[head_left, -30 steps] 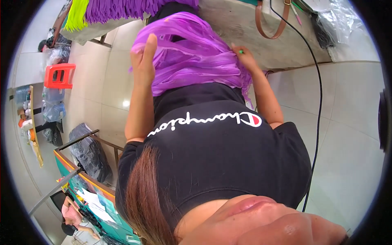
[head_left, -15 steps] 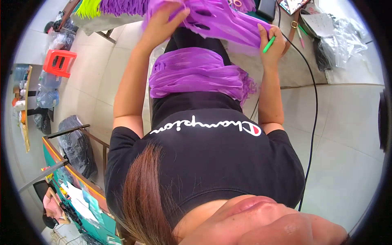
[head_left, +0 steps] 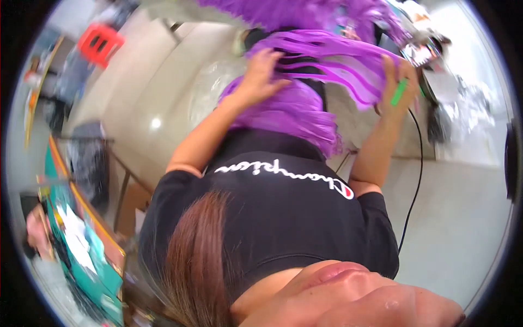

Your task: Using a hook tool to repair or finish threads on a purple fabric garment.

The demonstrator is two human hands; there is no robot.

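1. A person in a black short-sleeved shirt (head_left: pixel 283 218) raises both bare arms to a bundle of purple fringe (head_left: pixel 332 60) stretched across the top of the head view.

2. The left hand (head_left: pixel 261 73) rests against the left end of the fringe, its fingers (head_left: pixel 271 59) spread and lightly curled into the strands; motion blur makes it impossible to tell whether they pinch any strand.

3. The right hand (head_left: pixel 400 87) is closed over the right end of the same fringe, its fingers wrapped around both the strands and a small green pen-like stick (head_left: pixel 399 91) that shows against the palm.

4. Between the two hands the purple strands run in loose bands, pulled roughly level and held above the person's lap.

5. A second mass of purple fringe (head_left: pixel 289 111) hangs lower, lying against the front of the person's body just under the left forearm.

6. More purple material (head_left: pixel 294 11) lies on the table (head_left: pixel 376 117) beyond the hands, at the upper edge of the view.

7. A thin black cable (head_left: pixel 418 180) drops from the table edge beside the right forearm and curves down over the pale tiled floor (head_left: pixel 463 218).

8. Far left, a red plastic stool (head_left: pixel 99 42) stands on the floor, well apart from the hands, blurred.
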